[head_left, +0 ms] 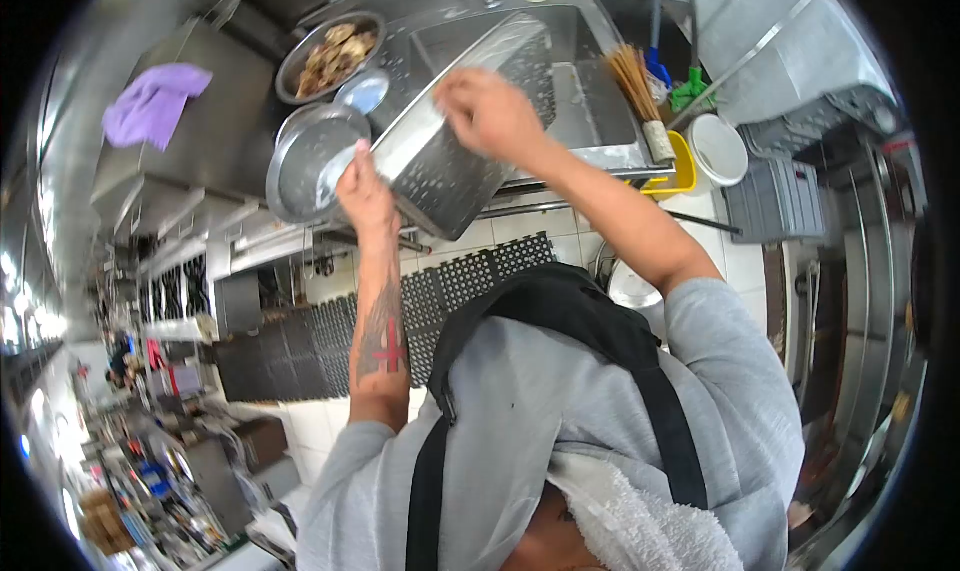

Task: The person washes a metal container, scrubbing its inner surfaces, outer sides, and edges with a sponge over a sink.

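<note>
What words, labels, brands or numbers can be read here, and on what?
None readable.
Metal pan: no legible lettering.
Left forearm: dark ink and a red cross shape, no legible word.
Cardboard box and surrounding clutter, lower left: too small and blurred to read.

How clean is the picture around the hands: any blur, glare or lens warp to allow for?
Head view: strong fisheye, with bowed lines and black corners; right hand looks slightly soft, perhaps from motion; left hand reads clearer; bright reflections streak the metal pan; lights at the left edge blow out to white.
</note>
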Demonstrator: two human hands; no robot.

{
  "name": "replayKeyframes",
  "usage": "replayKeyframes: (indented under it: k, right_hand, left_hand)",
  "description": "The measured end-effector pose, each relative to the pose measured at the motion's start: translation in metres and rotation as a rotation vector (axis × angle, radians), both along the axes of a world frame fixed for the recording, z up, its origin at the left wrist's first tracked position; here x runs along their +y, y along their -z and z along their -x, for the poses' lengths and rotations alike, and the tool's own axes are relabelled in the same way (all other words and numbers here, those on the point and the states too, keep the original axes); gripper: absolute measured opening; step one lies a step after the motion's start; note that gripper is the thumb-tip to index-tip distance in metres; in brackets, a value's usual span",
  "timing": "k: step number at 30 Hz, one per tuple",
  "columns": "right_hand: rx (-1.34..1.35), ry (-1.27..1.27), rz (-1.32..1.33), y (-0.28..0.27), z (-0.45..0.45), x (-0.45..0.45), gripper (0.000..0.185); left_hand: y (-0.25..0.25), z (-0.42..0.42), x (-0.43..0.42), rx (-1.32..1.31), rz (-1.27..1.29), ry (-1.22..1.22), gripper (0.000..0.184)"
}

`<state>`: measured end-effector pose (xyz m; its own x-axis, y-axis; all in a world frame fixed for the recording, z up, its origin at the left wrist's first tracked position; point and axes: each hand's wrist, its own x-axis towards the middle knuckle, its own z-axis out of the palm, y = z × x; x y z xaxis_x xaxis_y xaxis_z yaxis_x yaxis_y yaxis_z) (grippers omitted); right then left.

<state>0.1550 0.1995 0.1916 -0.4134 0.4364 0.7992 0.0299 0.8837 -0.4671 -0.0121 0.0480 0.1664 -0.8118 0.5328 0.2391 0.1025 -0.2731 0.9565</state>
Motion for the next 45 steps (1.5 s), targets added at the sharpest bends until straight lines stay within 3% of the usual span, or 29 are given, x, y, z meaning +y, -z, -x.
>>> replayKeyframes:
  k: [2, 5, 7, 10, 12, 13, 15, 17, 19, 20, 21, 23, 25, 27, 28, 29, 31, 33, 35, 38, 39, 41, 43, 45]
  right_hand:
    - [-0.049, 0.415, 0.015, 0.012, -0.016, 0.067, 0.019]
    - [-0.172, 0.448, 0.013, 0.006, -0.01, 0.064, 0.017]
    - [-0.259, 0.163, -0.055, 0.006, 0.002, 0.024, 0.021]
    - [-0.353, 0.253, 0.105, -0.001, -0.008, 0.051, 0.019]
    - [-0.262, 0.552, 0.215, -0.004, -0.012, 0.093, 0.018]
    - [-0.252, 0.563, 0.211, -0.005, -0.008, 0.084, 0.018]
    - [-0.154, 0.196, -0.039, 0.008, 0.01, 0.056, 0.016]
    - [-0.07, 0.22, -0.003, 0.01, 0.002, 0.081, 0.014]
    - [-0.313, 0.594, 0.312, 0.003, -0.008, 0.115, 0.015]
    - [-0.481, 0.582, 0.202, 0.007, -0.003, 0.114, 0.018]
    - [-0.477, 0.583, 0.197, 0.008, -0.002, 0.099, 0.018]
    - [-0.1, 0.192, -0.004, 0.006, -0.002, 0.062, 0.019]
    - [-0.13, 0.248, 0.05, 0.012, -0.014, 0.087, 0.021]
    - [-0.31, 0.549, 0.139, 0.011, -0.013, 0.1, 0.022]
    - [-0.505, 0.436, 0.269, 0.005, -0.004, 0.065, 0.028]
    - [-0.177, 0.396, 0.043, 0.005, 0.006, 0.018, 0.028]
    - [-0.041, 0.154, -0.155, 0.011, 0.023, -0.033, 0.031]
    - [-0.085, 0.132, -0.064, 0.019, 0.017, -0.016, 0.031]
    - [-0.351, 0.354, 0.327, 0.011, -0.003, 0.042, 0.03]
    - [-0.369, 0.439, 0.221, 0.007, 0.003, 0.035, 0.031]
    - [-0.375, 0.414, 0.208, 0.002, 0.009, 0.013, 0.031]
    - [-0.012, 0.024, -0.084, -0.004, 0.013, -0.045, 0.024]
    - [0.031, -0.022, -0.062, 0.0, 0.016, -0.038, 0.019]
    - [-0.038, 0.188, 0.076, -0.002, 0.019, -0.011, 0.019]
  left_hand:
    - [-0.005, 0.002, -0.003, -0.053, -0.039, -0.016, 0.034]
    - [-0.01, 0.004, -0.005, -0.108, -0.041, 0.073, 0.029]
    - [-0.008, 0.007, -0.008, -0.113, -0.028, 0.086, 0.029]
    - [0.005, 0.025, -0.013, -0.079, 0.015, 0.116, 0.029]
    - [0.002, 0.023, -0.015, -0.041, 0.018, 0.153, 0.03]
    - [-0.006, 0.013, -0.012, -0.033, 0.011, 0.164, 0.03]
    - [-0.018, -0.003, -0.008, -0.091, -0.035, 0.017, 0.031]
    - [-0.017, 0.005, -0.012, -0.13, -0.013, 0.078, 0.033]
    - [-0.004, 0.02, -0.017, -0.041, 0.026, 0.131, 0.032]
    - [0.001, 0.023, -0.016, -0.021, 0.018, 0.116, 0.032]
    - [-0.002, 0.021, -0.015, -0.017, 0.012, 0.116, 0.032]
    - [-0.008, 0.013, -0.014, -0.072, -0.017, 0.099, 0.033]
    - [-0.006, 0.012, -0.014, -0.096, -0.043, 0.067, 0.034]
    - [-0.006, 0.01, -0.012, -0.039, 0.002, 0.107, 0.035]
    - [-0.007, 0.002, -0.006, 0.011, -0.022, 0.062, 0.038]
    - [-0.006, -0.003, 0.002, 0.01, -0.026, 0.056, 0.038]
    - [-0.003, -0.011, 0.008, 0.019, 0.02, -0.029, 0.044]
    - [0.002, -0.011, 0.009, 0.002, 0.066, -0.105, 0.047]
    - [0.011, -0.001, 0.01, 0.051, -0.04, -0.006, 0.048]
    - [-0.026, -0.035, 0.014, 0.041, 0.016, 0.05, 0.048]
    - [-0.016, -0.021, 0.017, 0.049, 0.004, 0.112, 0.047]
    - [-0.02, -0.022, 0.018, -0.109, -0.006, 0.14, 0.045]
    - [-0.017, -0.015, 0.018, -0.121, -0.035, 0.136, 0.043]
    - [-0.016, -0.016, 0.013, -0.136, -0.079, 0.135, 0.042]
